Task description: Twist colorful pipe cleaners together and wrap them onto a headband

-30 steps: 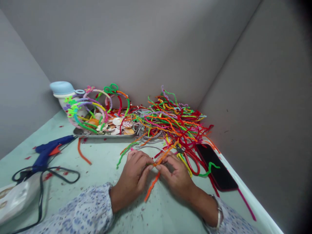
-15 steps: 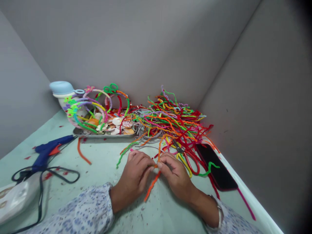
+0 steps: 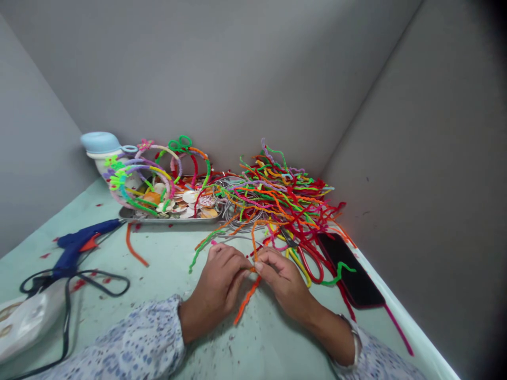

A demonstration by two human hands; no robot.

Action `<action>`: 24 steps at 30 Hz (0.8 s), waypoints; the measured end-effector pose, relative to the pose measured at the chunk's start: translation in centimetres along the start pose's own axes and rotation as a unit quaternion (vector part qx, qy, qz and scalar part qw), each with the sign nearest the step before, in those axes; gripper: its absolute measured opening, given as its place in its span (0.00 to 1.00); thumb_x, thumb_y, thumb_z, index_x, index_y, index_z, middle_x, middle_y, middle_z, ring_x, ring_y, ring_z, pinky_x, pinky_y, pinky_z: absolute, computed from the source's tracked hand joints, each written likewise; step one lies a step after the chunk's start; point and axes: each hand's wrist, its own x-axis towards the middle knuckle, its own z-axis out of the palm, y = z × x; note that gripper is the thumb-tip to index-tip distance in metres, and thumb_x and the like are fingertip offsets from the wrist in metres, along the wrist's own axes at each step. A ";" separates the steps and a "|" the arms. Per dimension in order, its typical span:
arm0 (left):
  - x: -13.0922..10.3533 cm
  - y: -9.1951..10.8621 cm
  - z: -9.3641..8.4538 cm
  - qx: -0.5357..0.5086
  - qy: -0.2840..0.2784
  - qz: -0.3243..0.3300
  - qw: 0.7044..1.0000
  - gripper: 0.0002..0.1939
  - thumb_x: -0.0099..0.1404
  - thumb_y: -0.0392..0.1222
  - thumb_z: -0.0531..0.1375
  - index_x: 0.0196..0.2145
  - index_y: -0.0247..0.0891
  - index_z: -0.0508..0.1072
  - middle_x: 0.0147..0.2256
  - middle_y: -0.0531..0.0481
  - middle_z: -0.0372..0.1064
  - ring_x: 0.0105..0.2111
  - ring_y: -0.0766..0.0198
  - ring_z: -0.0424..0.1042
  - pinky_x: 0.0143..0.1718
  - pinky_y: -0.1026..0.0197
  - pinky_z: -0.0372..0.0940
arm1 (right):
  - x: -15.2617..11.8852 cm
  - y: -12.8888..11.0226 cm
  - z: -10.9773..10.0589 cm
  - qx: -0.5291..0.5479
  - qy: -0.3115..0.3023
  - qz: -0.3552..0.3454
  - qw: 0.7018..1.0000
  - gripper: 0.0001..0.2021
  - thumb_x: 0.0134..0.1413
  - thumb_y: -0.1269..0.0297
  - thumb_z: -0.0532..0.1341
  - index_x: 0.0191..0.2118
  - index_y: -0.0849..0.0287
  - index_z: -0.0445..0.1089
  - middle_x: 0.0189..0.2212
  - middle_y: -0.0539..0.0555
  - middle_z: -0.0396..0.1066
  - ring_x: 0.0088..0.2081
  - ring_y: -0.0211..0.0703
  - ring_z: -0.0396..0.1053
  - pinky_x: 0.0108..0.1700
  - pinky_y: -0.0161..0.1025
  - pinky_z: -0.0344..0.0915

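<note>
The upper end of the orange pipe cleaner [image 3: 254, 241] has swung leftward. Previously slanting right, it now rises toward the tabletop [image 3: 166, 274]'s far edge, its top curving over.

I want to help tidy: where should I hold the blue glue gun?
Probably the handle, coming from the near left side: the glue gun lies flat, its handle stretching toward the camera, while its nozzle points right, toward the tray.
</note>
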 end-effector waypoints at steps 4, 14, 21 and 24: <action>-0.1 0.0 0.0 0.001 0.004 -0.013 1.000 0.07 0.68 0.32 0.51 0.38 0.40 0.68 0.34 0.49 0.68 0.37 0.59 0.64 0.45 0.52 0.54 | 0.1 -0.1 0.1 -0.020 0.016 -0.017 1.000 0.10 0.62 0.62 0.55 0.29 0.57 0.65 0.29 0.50 0.65 0.35 0.42 0.62 0.42 0.41 0.61; -0.1 -0.2 0.3 0.004 -0.003 0.013 1.000 0.07 0.67 0.31 0.52 0.38 0.39 0.67 0.34 0.49 0.68 0.37 0.60 0.64 0.44 0.53 0.54 | 0.1 0.2 0.4 -0.031 0.017 -0.021 0.999 0.11 0.63 0.63 0.53 0.28 0.57 0.63 0.28 0.50 0.63 0.34 0.41 0.62 0.39 0.40 0.61; 0.1 -0.1 0.0 -0.001 0.014 -0.031 0.999 0.06 0.68 0.34 0.51 0.37 0.39 0.67 0.34 0.49 0.68 0.37 0.59 0.64 0.44 0.53 0.56 | -0.1 0.0 0.3 -0.101 0.099 -0.096 0.985 0.02 0.60 0.66 0.57 0.37 0.56 0.67 0.34 0.53 0.68 0.40 0.45 0.65 0.45 0.45 0.62; 0.1 -0.1 -0.1 -0.009 0.029 -0.050 0.998 0.06 0.69 0.36 0.50 0.37 0.40 0.66 0.34 0.49 0.67 0.37 0.59 0.64 0.43 0.53 0.57 | -0.2 0.0 0.1 -0.166 0.130 -0.186 0.960 0.08 0.56 0.69 0.61 0.41 0.53 0.66 0.37 0.54 0.69 0.43 0.48 0.66 0.48 0.49 0.62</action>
